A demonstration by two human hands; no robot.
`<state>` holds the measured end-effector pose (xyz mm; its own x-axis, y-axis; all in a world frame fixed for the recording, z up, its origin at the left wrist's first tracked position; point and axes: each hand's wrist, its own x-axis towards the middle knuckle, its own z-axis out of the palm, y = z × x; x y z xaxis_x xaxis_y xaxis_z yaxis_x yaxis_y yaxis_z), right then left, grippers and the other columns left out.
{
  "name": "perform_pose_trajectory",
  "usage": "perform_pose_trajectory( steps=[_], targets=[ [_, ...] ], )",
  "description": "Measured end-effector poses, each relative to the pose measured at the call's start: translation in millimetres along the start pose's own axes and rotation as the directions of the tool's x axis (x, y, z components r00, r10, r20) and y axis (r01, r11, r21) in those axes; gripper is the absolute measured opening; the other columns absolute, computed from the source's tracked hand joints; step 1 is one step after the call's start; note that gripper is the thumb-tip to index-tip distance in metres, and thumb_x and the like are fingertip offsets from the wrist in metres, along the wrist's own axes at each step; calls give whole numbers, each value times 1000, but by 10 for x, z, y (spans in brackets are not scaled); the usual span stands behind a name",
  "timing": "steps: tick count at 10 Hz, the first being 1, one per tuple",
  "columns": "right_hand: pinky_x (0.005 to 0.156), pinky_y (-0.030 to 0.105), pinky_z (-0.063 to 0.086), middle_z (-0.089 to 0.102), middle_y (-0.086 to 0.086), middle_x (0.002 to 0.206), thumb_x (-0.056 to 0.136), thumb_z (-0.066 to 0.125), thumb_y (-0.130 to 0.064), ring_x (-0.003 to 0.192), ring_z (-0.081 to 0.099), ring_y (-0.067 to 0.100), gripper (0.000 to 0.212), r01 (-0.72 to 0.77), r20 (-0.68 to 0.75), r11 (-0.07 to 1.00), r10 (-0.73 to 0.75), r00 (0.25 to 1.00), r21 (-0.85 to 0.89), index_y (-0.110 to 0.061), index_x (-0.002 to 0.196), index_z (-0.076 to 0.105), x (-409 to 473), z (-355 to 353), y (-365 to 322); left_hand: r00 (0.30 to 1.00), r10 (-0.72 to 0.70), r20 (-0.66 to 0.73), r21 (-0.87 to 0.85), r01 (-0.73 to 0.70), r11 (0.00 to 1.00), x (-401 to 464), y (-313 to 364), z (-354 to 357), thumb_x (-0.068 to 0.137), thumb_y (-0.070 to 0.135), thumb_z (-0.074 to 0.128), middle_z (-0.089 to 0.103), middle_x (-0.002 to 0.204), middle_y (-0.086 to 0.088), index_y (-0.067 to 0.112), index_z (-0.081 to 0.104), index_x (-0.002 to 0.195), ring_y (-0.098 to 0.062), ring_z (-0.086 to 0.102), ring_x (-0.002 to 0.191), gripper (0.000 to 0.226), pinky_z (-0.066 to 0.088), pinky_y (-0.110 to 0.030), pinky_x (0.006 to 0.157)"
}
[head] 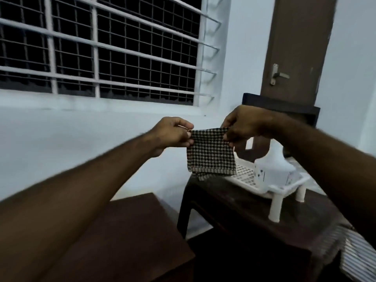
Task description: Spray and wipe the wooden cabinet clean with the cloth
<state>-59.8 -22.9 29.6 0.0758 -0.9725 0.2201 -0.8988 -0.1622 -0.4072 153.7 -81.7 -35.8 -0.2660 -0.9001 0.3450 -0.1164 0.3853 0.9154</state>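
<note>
At lower left of the frame the wooden cabinet [130, 237] is sitting unwiped. Mid-frame, the left hand [173, 135] and right hand [242, 127] are each pinching a top corner of the checked cloth [210, 152], seemingly readying it; next comes reaching for the white bottle [273, 169], lower right.

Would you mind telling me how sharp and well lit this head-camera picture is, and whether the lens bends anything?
Head view: dim, bluish indoor light, no glare; the window is black outside. Its bars bow from wide-angle distortion. The forearms and the white bottle are motion-blurred, while the checked cloth, pinched by the left hand and right hand, stays fairly sharp.
</note>
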Motion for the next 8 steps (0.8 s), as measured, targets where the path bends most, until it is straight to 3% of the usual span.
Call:
perform_pose_trajectory(
  steps=[1,2,3,4,5,6,7,8],
  targets=[
    [66,28,62,74,6,90,83,69,-11,76,71,21,19,-109,-194,927,40,980,-359,-10,101,74,401,-272,102,1000,1,13,-72,0,997,559,114,284,98,-11,51,67,99,-14,10,63,96,-20,71,81,25,62,-26,80],
    [76,37,60,70,10,94,79,65,-20,85,67,32,23,-91,-261,841,-62,963,-534,-14,100,72,478,-289,119,999,-48,7,-126,49,991,848,102,468,95,-7,51,68,101,-18,6,66,97,-25,71,82,20,62,-28,78],
    [71,33,51,57,2,78,90,62,-38,78,60,25,28,13,-9,792,-24,1000,-610,-14,101,68,471,136,268,991,-70,113,221,44,974,1016,-234,559,90,14,63,76,95,-8,14,75,93,-23,71,87,12,59,-37,84],
    [83,37,42,62,6,96,99,51,-32,110,63,31,27,192,314,792,0,949,-580,-16,119,62,448,491,425,929,-71,364,740,-242,628,1027,-507,587,74,41,63,78,100,19,36,80,95,-6,68,104,27,47,-36,97],
    [105,44,41,59,20,131,101,49,-23,127,54,38,38,137,461,866,118,880,-482,-4,134,53,489,412,426,882,-95,461,814,-378,441,1019,-539,601,77,44,58,70,119,25,47,76,107,-10,49,124,34,25,-37,93],
    [100,42,48,62,19,128,95,58,-15,121,59,36,32,129,553,864,190,811,-487,0,124,61,489,388,426,861,-189,472,850,-387,358,1030,-414,672,88,39,57,60,135,17,42,74,116,-20,36,133,33,21,-44,99],
    [111,47,37,46,23,147,93,58,-19,133,48,37,47,81,561,834,292,775,-546,2,134,54,366,442,430,821,-229,523,839,-449,307,971,-238,685,95,35,50,53,145,7,28,70,125,-25,32,141,37,20,-48,106],
    [123,45,2,6,16,165,94,41,-31,152,19,39,72,-69,300,886,227,926,-459,2,156,23,302,459,439,865,-188,464,857,-385,342,907,10,512,103,37,41,35,164,-1,23,47,151,-23,20,156,51,11,-53,119]
  ],
)
